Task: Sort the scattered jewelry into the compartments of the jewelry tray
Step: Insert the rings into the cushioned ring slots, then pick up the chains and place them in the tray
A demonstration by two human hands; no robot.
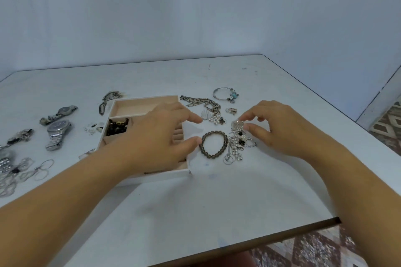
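In the head view, a white tabletop point(217, 201) with a smooth, slightly stained surface carries many pieces of metal jewelry. The jewelry tray point(138, 106) is a shallow rectangular box, white outside and pale beige inside, divided into compartments. The long far compartment looks bare, and a small square one at the left holds dark beads point(118, 125). The left hand point(156, 136) hovers over the right part of the tray and hides the compartments there. Its grip is spread, thumb and index finger apart, and the thumb tip touches or nearly touches a round bracelet of brown beads point(213, 145) that lies on the tabletop just beside the tray. The right hand point(280, 128) pinches with thumb and index finger a silver fan-shaped piece point(237, 125) at the top of a tangled pile of pearls and thin rings point(237, 147). Farther away lie a silver chain tassel point(201, 102) and a thin bangle with a blue charm point(225, 94). At the left, two steel wristwatches point(57, 128) lie on the tabletop. Their dials are too small to read.
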